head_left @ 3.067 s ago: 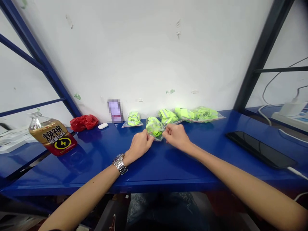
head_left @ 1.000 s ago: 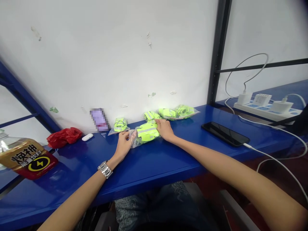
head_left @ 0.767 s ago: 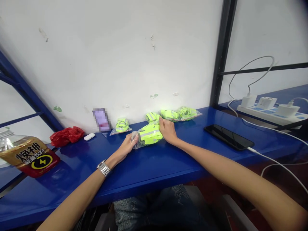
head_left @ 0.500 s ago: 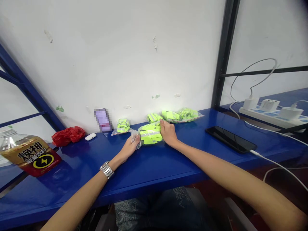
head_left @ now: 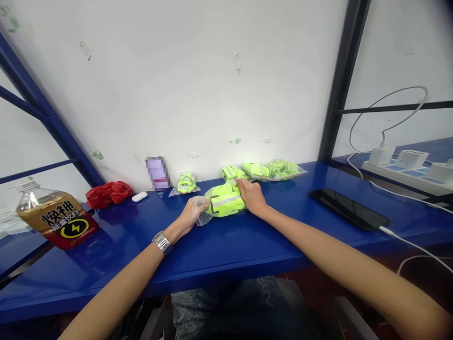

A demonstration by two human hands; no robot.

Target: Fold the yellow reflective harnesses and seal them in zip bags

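Left hand (head_left: 191,212) has a grip on the loose end of a clear plastic bag of neon-yellow striped fabric (head_left: 226,202), right hand (head_left: 252,196) grasping the other end, over the glossy blue bench (head_left: 226,250).

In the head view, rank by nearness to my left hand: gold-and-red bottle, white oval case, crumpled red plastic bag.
1. White oval case, left of the left hand.
2. Crumpled red plastic bag, left of the case.
3. Gold-and-red bottle, farthest left.
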